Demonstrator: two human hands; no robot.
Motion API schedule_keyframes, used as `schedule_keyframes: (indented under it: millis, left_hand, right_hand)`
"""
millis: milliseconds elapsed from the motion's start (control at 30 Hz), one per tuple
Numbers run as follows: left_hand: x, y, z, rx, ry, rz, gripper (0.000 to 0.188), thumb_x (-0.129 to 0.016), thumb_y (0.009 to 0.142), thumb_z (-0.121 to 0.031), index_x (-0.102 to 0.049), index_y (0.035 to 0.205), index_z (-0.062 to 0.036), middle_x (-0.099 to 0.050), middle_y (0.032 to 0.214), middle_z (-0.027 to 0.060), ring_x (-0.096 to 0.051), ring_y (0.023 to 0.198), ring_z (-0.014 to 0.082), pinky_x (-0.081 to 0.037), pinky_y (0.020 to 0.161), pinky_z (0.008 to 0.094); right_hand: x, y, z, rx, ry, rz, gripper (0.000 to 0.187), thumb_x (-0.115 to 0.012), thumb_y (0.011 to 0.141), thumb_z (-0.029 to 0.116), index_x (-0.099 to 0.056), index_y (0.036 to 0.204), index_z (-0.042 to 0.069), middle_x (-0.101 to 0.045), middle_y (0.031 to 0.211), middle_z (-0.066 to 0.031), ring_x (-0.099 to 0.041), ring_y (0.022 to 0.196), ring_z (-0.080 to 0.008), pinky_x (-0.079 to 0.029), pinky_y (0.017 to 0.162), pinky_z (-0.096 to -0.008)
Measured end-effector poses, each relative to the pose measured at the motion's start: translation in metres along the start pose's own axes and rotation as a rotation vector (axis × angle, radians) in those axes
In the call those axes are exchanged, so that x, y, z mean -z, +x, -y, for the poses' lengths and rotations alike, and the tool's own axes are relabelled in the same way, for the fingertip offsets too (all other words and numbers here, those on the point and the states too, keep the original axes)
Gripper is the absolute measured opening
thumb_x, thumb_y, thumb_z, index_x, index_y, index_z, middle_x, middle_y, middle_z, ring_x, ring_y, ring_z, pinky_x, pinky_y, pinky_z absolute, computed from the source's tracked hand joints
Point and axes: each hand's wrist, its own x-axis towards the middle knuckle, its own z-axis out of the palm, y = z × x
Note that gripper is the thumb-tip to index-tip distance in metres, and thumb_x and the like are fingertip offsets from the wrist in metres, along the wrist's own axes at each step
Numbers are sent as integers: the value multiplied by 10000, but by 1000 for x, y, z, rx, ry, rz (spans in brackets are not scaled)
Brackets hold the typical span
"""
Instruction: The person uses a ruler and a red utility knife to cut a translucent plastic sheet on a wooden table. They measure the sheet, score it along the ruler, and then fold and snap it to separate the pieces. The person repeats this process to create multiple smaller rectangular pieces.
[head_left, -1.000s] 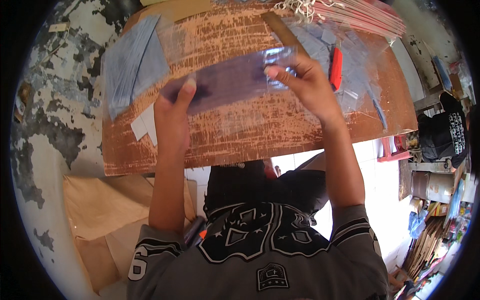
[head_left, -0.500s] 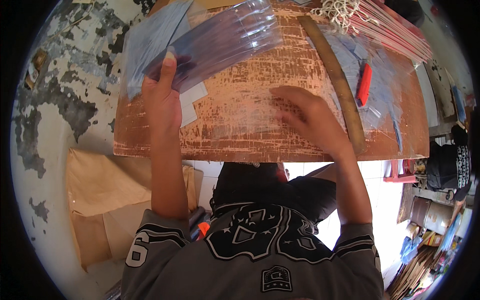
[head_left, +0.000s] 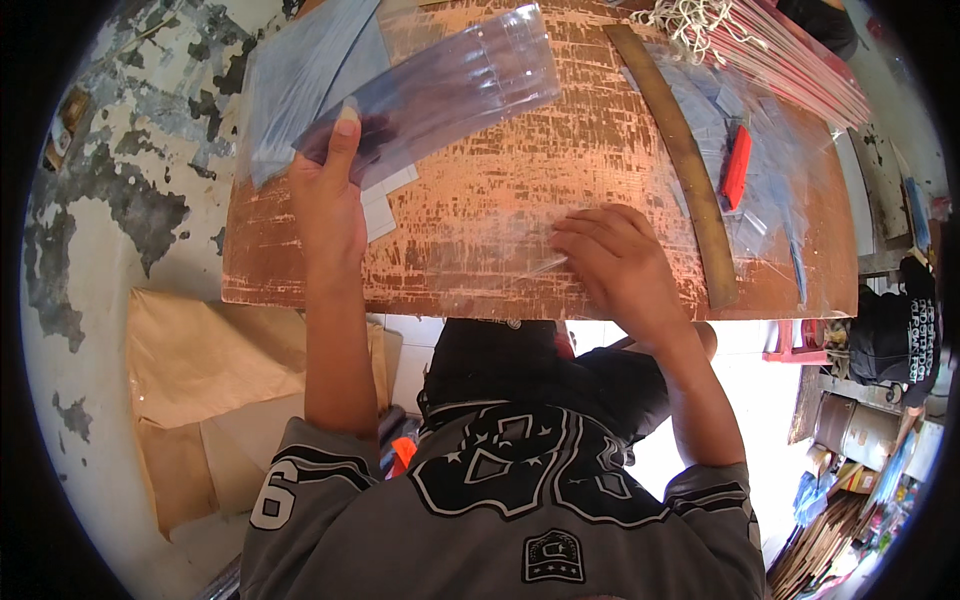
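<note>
My left hand (head_left: pixel 330 195) is closed around one end of a stack of clear plastic sleeves (head_left: pixel 470 75), its thumb on top. The stack tilts up to the right over the worn brown table. Low over the table's front part, my right hand (head_left: pixel 615 255) has its fingers bent and pressed together. They are at the edge of a thin clear plastic sheet (head_left: pixel 490 255), which shows a bright crease beside the fingertips. The thumb of this hand is mostly hidden. Small white cards (head_left: pixel 378 215) lie beneath the held stack.
Bluish plastic sheets (head_left: pixel 290 90) are piled at the table's left. A long brown ruler-like strip (head_left: pixel 680 160) lies right of my right hand, beside a red cutter (head_left: pixel 737 168) on plastic scraps. Red-and-white rods with pale cords (head_left: pixel 760 50) lie at the far right.
My right hand has come down and nearer the table's front, its fingers now closing at the clear sheet's edge. The left hand with the sleeves has barely shifted.
</note>
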Motion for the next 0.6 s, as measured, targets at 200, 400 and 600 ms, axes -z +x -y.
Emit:
schedule_keyframes:
  millis: [200,400,600]
  left_hand:
    - [0,-3,11,63,-18,71,343,-803,1013,-263,-735,1214,6,-769,1124,86,-719,1025,186,-569,982,352]
    - [-13,-16,9,122,70,46,429,-809,1008,-285,-707,1292,20,-753,1214,96,-709,1093,192,-570,1008,367]
    - [-11,-18,15,145,83,44,422,-821,998,-281,-713,1287,6,-755,1227,91,-704,1100,180,-561,1012,360]
  right_hand:
    - [23,6,-5,-408,516,-289,318,-745,999,94,-682,1305,37,-761,1039,-75,-718,963,-179,-550,841,-319]
    - [48,11,-39,-699,1010,-123,657,-856,955,169,-515,1484,-21,-679,989,-75,-684,916,-136,-564,804,-288]
    - [41,6,-42,-608,572,-143,817,-957,833,271,-553,1489,4,-688,1130,-131,-706,1037,-202,-591,876,-335]
